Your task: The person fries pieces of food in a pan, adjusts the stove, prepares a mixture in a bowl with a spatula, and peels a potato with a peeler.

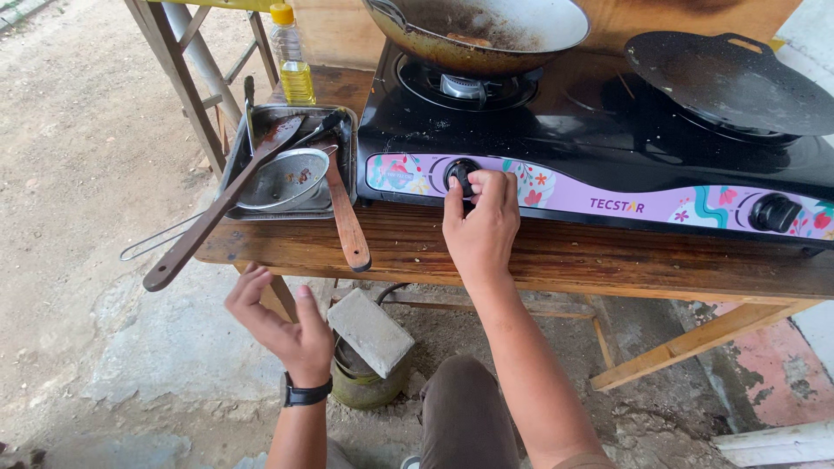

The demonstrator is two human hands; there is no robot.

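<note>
**Right hand on the stove knob, left hand hanging open below the table**

Nearest the camera, the person's knee in brown trousers (465, 408) shows at the bottom edge, with a grey brick (370, 331) resting on top of a green gas cylinder (365, 382) just to its left. The left hand (280, 326), with a black watch at the wrist, hangs open and empty below the table edge, fingers loosely curled and touching nothing. The right hand (480, 227) reaches up to the front of the stove and its fingers are pinched around the left black knob (461, 175).

That knob sits on the floral purple front panel of a black two-burner gas stove (608, 139), which stands on a wooden table (539, 256). A second knob (773, 212) is at the right end of the panel, untouched.

On the far left burner sits a wok (486, 30), its inside dark and scorched, with a little brownish residue. On the right burner lies a flat black griddle (734, 80), bare on top.

Left of the stove, a metal tray (252, 143) holds a wire strainer (282, 178) with a few dark crumbs in it, a long wooden spatula (217, 213) and a shorter wooden spoon (346, 217), both handles sticking out over the near table edge. Beyond the tray stands a plastic bottle (291, 54) with a yellow cap, partly filled with yellow oil.
</note>
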